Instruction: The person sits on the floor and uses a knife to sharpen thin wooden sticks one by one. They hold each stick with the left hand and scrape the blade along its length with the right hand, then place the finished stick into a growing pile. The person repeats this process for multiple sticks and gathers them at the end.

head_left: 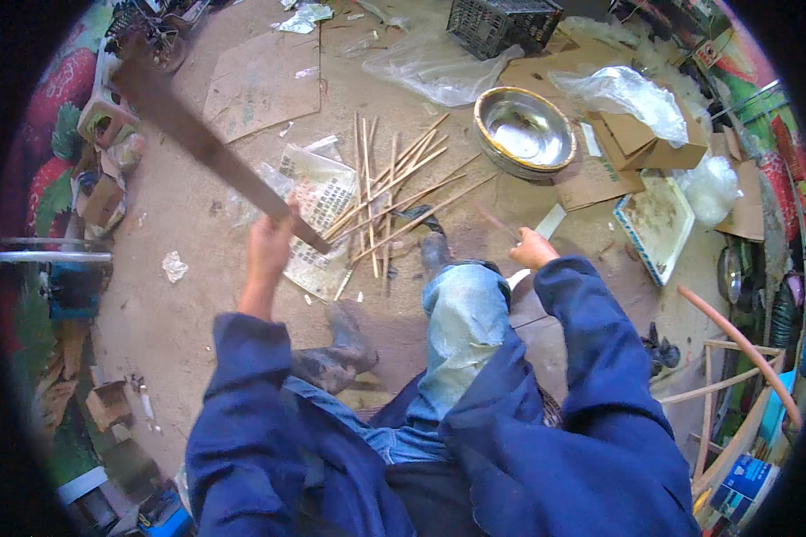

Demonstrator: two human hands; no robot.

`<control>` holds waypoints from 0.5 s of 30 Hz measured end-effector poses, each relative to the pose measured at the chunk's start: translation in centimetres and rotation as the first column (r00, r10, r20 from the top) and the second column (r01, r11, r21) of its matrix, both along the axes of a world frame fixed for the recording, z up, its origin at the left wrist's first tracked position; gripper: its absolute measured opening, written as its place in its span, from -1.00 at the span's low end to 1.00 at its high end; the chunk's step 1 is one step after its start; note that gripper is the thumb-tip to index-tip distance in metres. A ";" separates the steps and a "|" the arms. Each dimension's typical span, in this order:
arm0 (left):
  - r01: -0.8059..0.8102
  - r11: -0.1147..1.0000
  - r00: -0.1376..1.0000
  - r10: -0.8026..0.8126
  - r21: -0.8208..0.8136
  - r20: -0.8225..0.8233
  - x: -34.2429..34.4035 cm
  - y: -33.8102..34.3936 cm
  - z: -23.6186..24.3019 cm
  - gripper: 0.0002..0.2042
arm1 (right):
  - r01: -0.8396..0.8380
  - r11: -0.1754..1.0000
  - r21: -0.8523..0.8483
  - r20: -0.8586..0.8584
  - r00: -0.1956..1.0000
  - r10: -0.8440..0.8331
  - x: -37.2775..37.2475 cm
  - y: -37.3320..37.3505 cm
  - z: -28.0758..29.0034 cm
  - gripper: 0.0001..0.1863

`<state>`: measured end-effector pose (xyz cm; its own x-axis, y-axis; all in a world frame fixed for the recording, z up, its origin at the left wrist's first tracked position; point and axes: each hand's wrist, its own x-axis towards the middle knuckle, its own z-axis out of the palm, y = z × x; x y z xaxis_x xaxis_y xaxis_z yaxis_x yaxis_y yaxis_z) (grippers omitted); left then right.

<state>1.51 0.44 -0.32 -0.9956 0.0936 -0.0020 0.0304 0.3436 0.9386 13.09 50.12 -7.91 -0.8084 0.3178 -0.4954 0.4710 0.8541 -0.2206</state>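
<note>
My left hand [269, 246] is closed round the lower part of a long brown wooden slat [215, 148], which slants up to the far left and blurs at its upper end. On the right, my right hand [535, 250] is closed on a thin, blurred, blade-like thing [497, 222] pointing away to the left; its exact kind does not show. Ahead of my feet, several thin wooden sticks [392, 201] lie crossed in a loose pile, partly over a printed white sack [318, 201]. The slat's near end hangs by the pile's left side.
A metal basin [526, 130] stands beyond my right hand, with a black crate [501, 25] behind it. Flattened cardboard [269, 80] lies far left. At right are a cardboard box [658, 130], a white-and-blue tray [658, 219] and a curved orange tube [743, 340].
</note>
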 end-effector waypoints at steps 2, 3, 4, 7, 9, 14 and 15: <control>-0.027 0.999 0.995 0.029 -0.021 0.101 2.5 0.9 -1.7 -0.79 | 0.001 0.999 0.042 0.153 0.988 -0.007 -1.2 -1.2 -3.8 -0.46; 0.019 0.995 0.997 -0.011 -0.095 0.082 4.0 0.7 -2.9 -0.80 | -0.012 0.997 0.078 0.144 0.990 0.001 -1.4 -2.0 -5.2 -0.50; 0.061 0.984 0.996 -0.050 -0.166 0.070 5.4 0.4 -4.2 -0.81 | -0.049 0.997 0.059 0.139 0.989 0.040 -1.5 -2.5 -6.2 -0.50; 0.009 0.983 0.981 0.026 -0.183 0.191 7.7 -0.9 -8.0 -0.78 | -0.144 0.988 0.061 0.173 0.976 0.132 -1.3 -2.8 -7.5 -0.53; -0.037 0.991 0.961 0.070 -0.127 0.268 8.6 -1.7 -9.9 -0.77 | -0.175 0.984 0.039 0.239 0.958 0.161 -0.4 -2.6 -7.9 -0.58; 0.068 0.994 0.930 -0.034 -0.081 0.366 9.0 -2.4 -11.9 -0.72 | -0.313 0.936 0.162 0.262 0.928 0.265 3.3 -1.2 -8.8 -0.72; 0.080 0.996 0.918 -0.061 -0.031 0.393 8.9 -2.2 -12.1 -0.73 | -0.402 0.878 0.261 0.253 0.906 0.340 4.0 -0.8 -9.0 -0.72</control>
<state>10.44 -1.80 -12.47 -0.9054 0.1541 -0.3956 -0.3101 0.3962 0.8642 17.05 49.27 -16.89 -0.7940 0.1714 -0.5832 0.1125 0.9843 0.1362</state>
